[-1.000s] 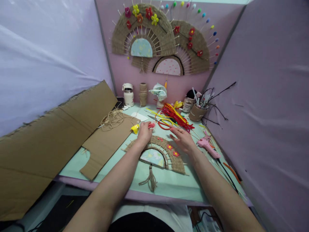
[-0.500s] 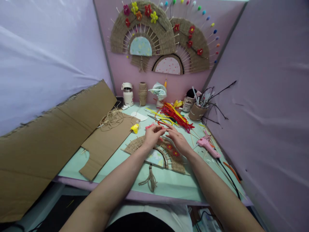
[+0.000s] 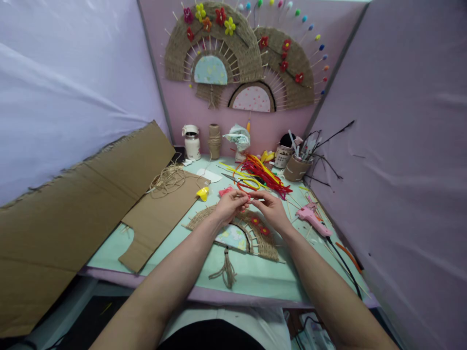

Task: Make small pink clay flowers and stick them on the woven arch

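My left hand [image 3: 231, 205] is closed in a pinch on a small pinkish-red piece [image 3: 249, 198], too small to make out. My right hand [image 3: 269, 208] meets it from the other side, thumb and fingers pinched at the same piece. Below them on the table lies a fan-shaped woven twine piece [image 3: 268, 247], its top partly covered by my hands. It carries red flowers [image 3: 264, 230] with yellow centres, a half-round patterned panel [image 3: 231, 237] and a twine tassel [image 3: 227, 272]. Just beyond my left hand is a pink bundle [image 3: 225, 191].
Behind my hands lie scissors [image 3: 233, 179] and red and yellow fuzzy stems [image 3: 266, 177]. A pink glue gun [image 3: 314, 218] rests at right, its cord trailing forward. Cardboard [image 3: 164, 214], tangled twine [image 3: 168, 180] and a yellow piece [image 3: 203, 194] are left. A pot with twigs [image 3: 297, 167] stands back right.
My right hand's fingers have drawn in from a spread pose to a pinch against the left fingertips. The whole view has shifted slightly.
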A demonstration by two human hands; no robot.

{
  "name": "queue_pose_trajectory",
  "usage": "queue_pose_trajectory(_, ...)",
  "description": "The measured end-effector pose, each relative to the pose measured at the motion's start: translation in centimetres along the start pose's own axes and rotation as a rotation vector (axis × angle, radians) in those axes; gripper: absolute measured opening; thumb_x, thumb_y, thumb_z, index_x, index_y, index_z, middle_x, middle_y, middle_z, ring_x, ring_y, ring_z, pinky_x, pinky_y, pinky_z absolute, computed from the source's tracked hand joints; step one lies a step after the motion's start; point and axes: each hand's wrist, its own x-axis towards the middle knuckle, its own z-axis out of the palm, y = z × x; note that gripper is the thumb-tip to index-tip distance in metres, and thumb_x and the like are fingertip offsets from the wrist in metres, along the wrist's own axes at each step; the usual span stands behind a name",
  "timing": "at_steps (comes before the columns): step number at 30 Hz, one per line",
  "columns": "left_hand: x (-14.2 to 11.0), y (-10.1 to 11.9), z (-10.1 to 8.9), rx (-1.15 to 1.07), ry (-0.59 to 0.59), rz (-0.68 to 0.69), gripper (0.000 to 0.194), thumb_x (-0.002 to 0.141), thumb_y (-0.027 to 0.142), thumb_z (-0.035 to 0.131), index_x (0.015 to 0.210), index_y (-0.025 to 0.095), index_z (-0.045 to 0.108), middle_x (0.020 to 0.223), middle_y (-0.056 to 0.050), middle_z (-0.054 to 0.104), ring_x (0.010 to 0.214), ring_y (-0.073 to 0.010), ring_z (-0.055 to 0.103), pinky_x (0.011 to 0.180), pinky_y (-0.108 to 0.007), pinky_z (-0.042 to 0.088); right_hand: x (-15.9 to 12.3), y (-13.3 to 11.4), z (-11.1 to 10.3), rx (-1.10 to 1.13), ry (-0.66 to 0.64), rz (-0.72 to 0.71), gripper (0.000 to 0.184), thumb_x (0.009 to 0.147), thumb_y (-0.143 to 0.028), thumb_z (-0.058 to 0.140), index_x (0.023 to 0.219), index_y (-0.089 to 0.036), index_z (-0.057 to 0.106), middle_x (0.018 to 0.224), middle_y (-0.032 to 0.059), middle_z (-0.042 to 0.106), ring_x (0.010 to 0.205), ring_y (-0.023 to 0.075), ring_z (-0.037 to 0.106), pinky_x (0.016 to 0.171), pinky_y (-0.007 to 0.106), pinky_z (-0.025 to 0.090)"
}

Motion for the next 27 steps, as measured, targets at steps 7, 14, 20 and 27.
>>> queue_pose_trajectory(7, 0.23, -0.03, -0.04, 0.099, 0.012, -0.029, 0.047, 0.052, 0.046, 0.084, 0.074, 0.012, 0.062, 0.057, 0.003, 0.058, 0.051, -0.0051, 0.051, 0.052, -0.019, 0.039, -0.26, 0.18, 0.26, -0.073, 0.011, -0.036, 0.018, 0.076, -0.036, 0.069, 0.088, -0.023, 0.073, 0.091, 0.0049, 0.073, 0.084, 0.0212, 0.065, 0.077, 0.035, 0.05)
queue_pose_trajectory(14, 0.03, 0.19, -0.12, 0.127, -0.033, -0.057, 0.049, 0.051, 0.05, 0.084, 0.073, 0.011, 0.062, 0.057, 0.004, 0.056, 0.05, -0.0037, 0.046, 0.048, -0.018, 0.032, -0.3, 0.41, 0.19, -0.089, 0.011, -0.068, 0.016, 0.079, -0.035, 0.067, 0.087, -0.022, 0.072, 0.089, 0.0045, 0.071, 0.08, 0.02, 0.063, 0.077, 0.035, 0.05)
queue_pose_trajectory(20, 0.12, -0.14, -0.02, 0.117, 0.0, -0.049, 0.047, 0.06, 0.053, 0.078, 0.074, 0.011, 0.062, 0.066, -0.002, 0.062, 0.056, -0.0061, 0.053, 0.054, -0.019, 0.038, -0.27, 0.03, 0.11, -0.122, 0.041, -0.07, 0.018, 0.081, -0.039, 0.065, 0.079, -0.022, 0.069, 0.079, 0.0034, 0.069, 0.072, 0.0182, 0.061, 0.071, 0.033, 0.049)
queue_pose_trajectory(27, 0.05, -0.18, -0.01, 0.243, 0.044, 0.068, 0.042, 0.057, 0.043, 0.081, 0.081, 0.013, 0.065, 0.066, 0.0, 0.064, 0.06, -0.0104, 0.057, 0.056, -0.023, 0.045, -0.3, 0.48, 0.14, -0.14, 0.024, -0.063, 0.019, 0.082, -0.038, 0.062, 0.085, -0.022, 0.07, 0.086, 0.005, 0.071, 0.078, 0.0199, 0.063, 0.074, 0.035, 0.05)
